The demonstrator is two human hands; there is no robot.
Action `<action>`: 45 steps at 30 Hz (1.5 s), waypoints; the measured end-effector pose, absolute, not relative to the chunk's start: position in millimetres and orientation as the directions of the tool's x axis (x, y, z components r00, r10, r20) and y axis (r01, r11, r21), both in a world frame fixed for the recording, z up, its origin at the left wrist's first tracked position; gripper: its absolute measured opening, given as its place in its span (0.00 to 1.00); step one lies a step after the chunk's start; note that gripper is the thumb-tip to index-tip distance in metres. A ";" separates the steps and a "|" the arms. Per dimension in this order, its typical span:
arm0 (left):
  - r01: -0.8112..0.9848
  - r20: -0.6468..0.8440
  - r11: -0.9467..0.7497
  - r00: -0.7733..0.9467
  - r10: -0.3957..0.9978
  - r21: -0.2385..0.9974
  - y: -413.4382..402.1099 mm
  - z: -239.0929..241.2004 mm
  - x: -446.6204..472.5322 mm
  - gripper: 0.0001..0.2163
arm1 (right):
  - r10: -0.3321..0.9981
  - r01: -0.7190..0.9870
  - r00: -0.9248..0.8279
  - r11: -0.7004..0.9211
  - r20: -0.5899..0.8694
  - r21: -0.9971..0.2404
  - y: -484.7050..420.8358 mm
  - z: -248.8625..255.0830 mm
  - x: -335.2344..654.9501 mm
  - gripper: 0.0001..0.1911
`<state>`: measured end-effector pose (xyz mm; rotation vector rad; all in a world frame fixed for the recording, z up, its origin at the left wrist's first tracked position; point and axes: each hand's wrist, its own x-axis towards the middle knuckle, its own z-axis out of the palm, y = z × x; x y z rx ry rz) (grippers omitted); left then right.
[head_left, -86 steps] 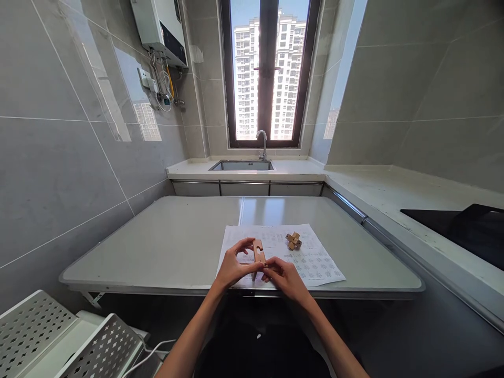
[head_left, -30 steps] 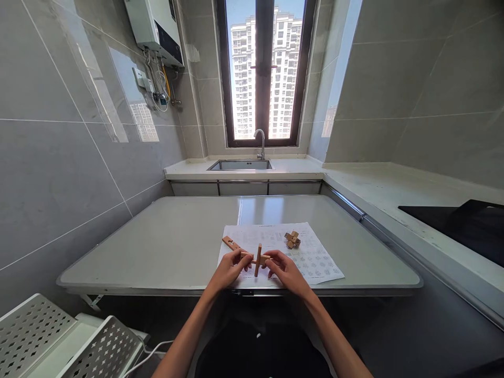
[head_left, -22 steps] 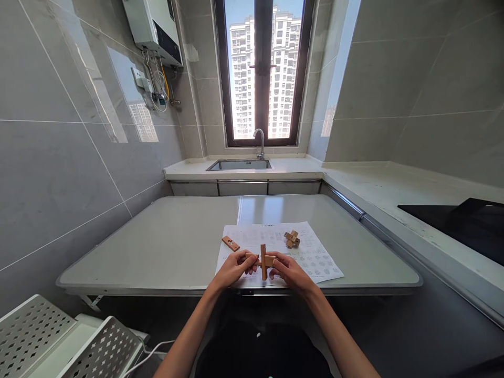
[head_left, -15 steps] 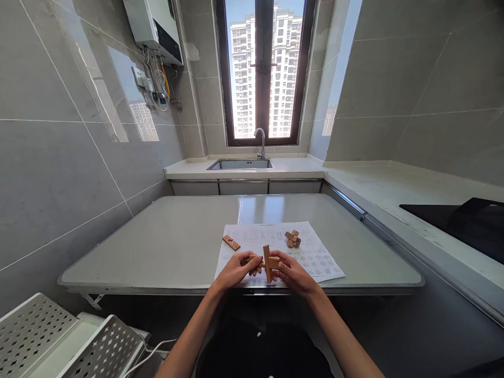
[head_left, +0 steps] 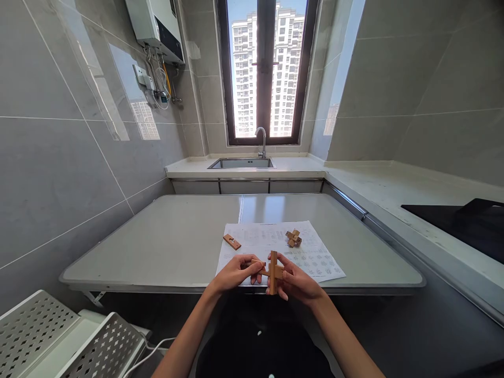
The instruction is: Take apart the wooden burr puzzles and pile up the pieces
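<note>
Above the table's point(head_left: 157, 247) near edge, the left hand point(head_left: 235, 273) and right hand point(head_left: 298, 282) pinched 2 crossed wooden puzzle bars point(head_left: 272, 271), the printed sheet point(head_left: 315, 260), a loose bar point(head_left: 232, 241) and an assembled burr puzzle point(head_left: 293, 238) lying beyond.

Bright daylight enters through the window point(head_left: 264, 71) at the far end, and the towers outside are well exposed, not washed out. The glossy left wall point(head_left: 59, 131) carries pale reflected patches of sky and buildings. The table point(head_left: 177, 236) shows a soft sheen and only faint shadows. The near foreground below the table edge is dark. Wide-angle distortion bends walls and counter lines outward towards the edges. Focus is sharp throughout, with no motion blur
</note>
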<state>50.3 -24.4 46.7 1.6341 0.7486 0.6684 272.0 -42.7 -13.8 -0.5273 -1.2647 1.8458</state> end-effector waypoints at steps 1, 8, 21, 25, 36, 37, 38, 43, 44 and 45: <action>0.124 0.028 -0.134 0.623 0.782 0.983 -23.6 46.8 49.7 0.19 | 0.839 -0.418 -0.535 -0.159 0.101 -0.894 -42.3 -14.7 271.2 0.40; 0.107 0.069 -0.154 0.557 0.827 0.982 -20.8 40.0 46.8 0.20 | 0.908 -0.481 -0.408 -0.120 0.100 -0.869 -45.1 -9.3 260.5 0.33; 0.091 0.106 -0.171 0.484 0.869 0.981 -21.1 45.0 60.9 0.19 | 0.969 -0.564 -0.234 -0.066 0.083 -0.823 -44.4 -11.2 263.0 0.25; 0.047 0.119 -0.162 0.486 0.866 0.986 -21.7 41.2 68.2 0.19 | 0.976 -0.610 -0.207 -0.074 0.068 -0.789 -44.6 -15.4 263.5 0.25; 0.370 0.105 -0.155 0.151 0.983 0.916 -7.5 20.6 32.2 0.20 | 0.992 0.020 -0.083 0.095 0.093 -0.995 -27.4 -5.6 294.3 0.27; 0.419 0.099 -0.159 0.160 0.982 0.894 -7.1 20.5 32.7 0.20 | 0.989 0.146 -0.075 0.135 0.125 -0.980 -23.8 -7.2 292.2 0.26; 0.467 0.092 -0.160 0.166 0.982 0.870 -6.6 20.5 33.9 0.20 | 0.984 0.265 -0.059 0.175 0.166 -0.948 -19.9 -9.1 289.6 0.25; 0.654 0.032 -0.139 0.172 0.985 0.743 1.3 18.5 37.7 0.23 | 0.963 0.579 -0.087 0.256 0.254 -0.774 -0.6 -19.3 276.9 0.21; 0.679 0.021 -0.133 0.170 0.985 0.722 3.5 17.6 37.2 0.24 | 0.964 0.608 -0.103 0.257 0.246 -0.751 2.3 -20.7 274.5 0.20; 0.703 0.010 -0.122 0.162 0.987 0.701 5.7 16.7 36.4 0.24 | 0.964 0.634 -0.117 0.257 0.238 -0.730 4.8 -21.9 271.8 0.19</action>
